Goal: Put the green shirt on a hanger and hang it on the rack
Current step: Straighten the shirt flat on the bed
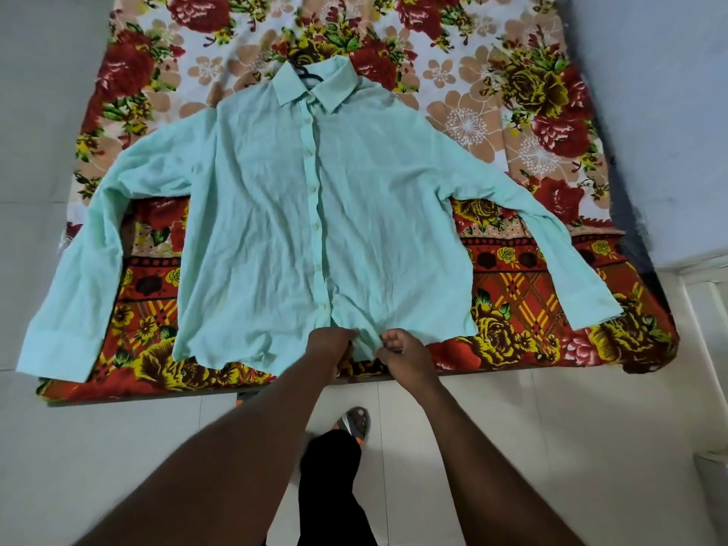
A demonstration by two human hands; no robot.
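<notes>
The light green shirt (275,214) lies flat and face up on the bed, buttoned down the front, with both sleeves spread out to the sides. A black hanger hook (302,69) pokes out of the collar at the far end; the hanger's body is hidden inside the shirt. My left hand (329,344) and my right hand (402,350) both pinch the bottom hem at the button placket, close together at the near edge of the bed.
The bed has a red and yellow floral sheet (512,124) and fills most of the view. White floor tiles (118,447) lie in front of it. My leg and sandalled foot (354,421) stand between my arms. No rack is in view.
</notes>
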